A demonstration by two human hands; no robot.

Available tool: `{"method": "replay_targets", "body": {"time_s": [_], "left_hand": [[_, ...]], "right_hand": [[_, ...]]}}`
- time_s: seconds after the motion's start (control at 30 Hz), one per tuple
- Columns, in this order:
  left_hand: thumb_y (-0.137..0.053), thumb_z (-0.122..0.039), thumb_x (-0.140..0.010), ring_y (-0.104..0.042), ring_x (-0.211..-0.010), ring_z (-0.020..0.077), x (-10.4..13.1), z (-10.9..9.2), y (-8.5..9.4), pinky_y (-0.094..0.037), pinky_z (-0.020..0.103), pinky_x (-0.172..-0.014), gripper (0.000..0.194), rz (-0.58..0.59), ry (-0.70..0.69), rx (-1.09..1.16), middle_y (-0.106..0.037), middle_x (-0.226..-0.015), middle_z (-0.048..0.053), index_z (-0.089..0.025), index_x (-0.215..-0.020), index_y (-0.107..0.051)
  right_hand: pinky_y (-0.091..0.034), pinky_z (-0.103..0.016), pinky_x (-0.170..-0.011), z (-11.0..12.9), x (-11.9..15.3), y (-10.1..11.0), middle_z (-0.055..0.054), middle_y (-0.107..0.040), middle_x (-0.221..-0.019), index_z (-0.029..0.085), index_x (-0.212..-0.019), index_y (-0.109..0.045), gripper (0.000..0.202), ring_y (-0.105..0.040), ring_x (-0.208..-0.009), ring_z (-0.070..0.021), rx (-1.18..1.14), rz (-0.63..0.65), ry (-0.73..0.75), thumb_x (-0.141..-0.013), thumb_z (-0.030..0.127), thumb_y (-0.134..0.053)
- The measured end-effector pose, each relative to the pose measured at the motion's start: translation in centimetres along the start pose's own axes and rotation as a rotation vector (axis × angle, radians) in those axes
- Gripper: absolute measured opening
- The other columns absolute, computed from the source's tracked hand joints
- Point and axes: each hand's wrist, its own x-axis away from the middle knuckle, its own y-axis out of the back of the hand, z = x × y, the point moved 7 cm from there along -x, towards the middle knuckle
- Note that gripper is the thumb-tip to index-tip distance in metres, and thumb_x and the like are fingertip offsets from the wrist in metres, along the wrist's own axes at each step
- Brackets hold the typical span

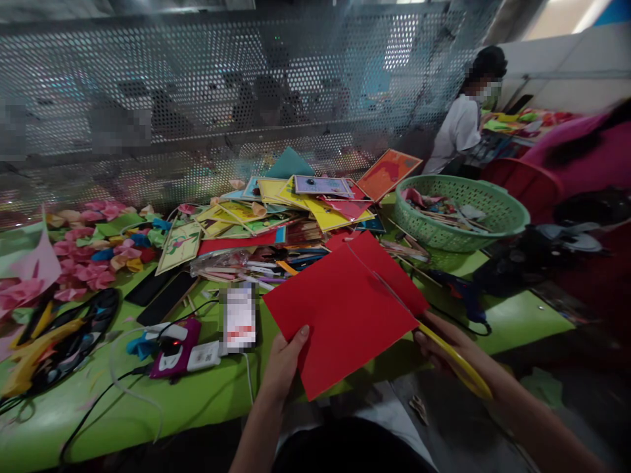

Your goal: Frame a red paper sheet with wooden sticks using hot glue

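Observation:
A red sheet (pixel 340 315) is held up over the front edge of the green table. My left hand (pixel 288 355) grips its lower left side, thumb on top. In my right hand (pixel 441 341) are yellow-handled scissors (pixel 456 361), at the sheet's right side. Their thin metal blades point up and left along the red sheet, with more red paper (pixel 404 282) on the far side of the blades. The fingers of my right hand are closed round the handle and partly hidden by it.
A green basket (pixel 458 236) stands at the back right, near a glue gun (pixel 461 292). Colourful cards (pixel 246 213) lie behind the sheet. A phone (pixel 240 315), a purple power strip (pixel 177 348) and pink paper flowers (pixel 89 263) are left. Another person (pixel 456 131) stands beyond.

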Motion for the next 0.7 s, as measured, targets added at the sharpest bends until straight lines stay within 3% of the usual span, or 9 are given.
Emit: {"method": "replay_targets", "body": {"time_s": [0.1, 0.2, 0.47, 0.7], "left_hand": [[-0.09, -0.054, -0.072, -0.078, -0.093, 0.0282, 0.1, -0.1, -0.1, -0.062, 0.034, -0.082, 0.06, -0.009, 0.005, 0.006, -0.082, -0.108, 0.014, -0.013, -0.115, -0.079], [-0.091, -0.054, -0.071, -0.078, -0.091, 0.028, 0.2, -0.2, -0.2, -0.062, 0.033, -0.08, 0.06, -0.007, 0.007, 0.008, -0.082, -0.107, 0.014, -0.013, -0.113, -0.08], [-0.09, -0.052, -0.073, -0.078, -0.094, 0.0277, -0.1, -0.1, 0.0, -0.061, 0.032, -0.081, 0.057, -0.003, -0.007, 0.014, -0.081, -0.11, 0.015, -0.012, -0.113, -0.079], [-0.093, -0.053, -0.068, -0.078, -0.09, 0.0294, 0.2, -0.2, -0.1, -0.062, 0.034, -0.079, 0.062, -0.04, 0.032, 0.053, -0.082, -0.105, 0.015, -0.011, -0.111, -0.079]], "right_hand": [[-0.04, -0.018, -0.039, -1.0, -0.4, 0.2, 0.004, -0.066, -0.073, 0.027, -0.137, -0.057, 0.085, -0.052, -0.05, -0.0098, -0.072, 0.0, -0.02, -0.064, 0.058, -0.087], [-0.038, -0.016, -0.039, -1.3, -0.4, 0.5, 0.006, -0.062, -0.068, 0.025, -0.133, -0.056, 0.083, -0.05, -0.048, -0.0087, -0.08, -0.048, -0.004, -0.064, 0.057, -0.088], [-0.041, -0.02, -0.037, 0.7, -0.3, -0.3, 0.006, -0.058, -0.064, 0.022, -0.114, -0.065, 0.064, -0.048, -0.043, -0.0087, 0.032, 0.024, 0.077, -0.062, 0.054, -0.085], [-0.034, -0.019, -0.036, -0.4, 0.2, -0.4, 0.008, -0.055, -0.058, 0.024, -0.13, -0.058, 0.077, -0.046, -0.039, -0.0091, 0.002, 0.034, 0.003, -0.07, 0.067, -0.078]]}}
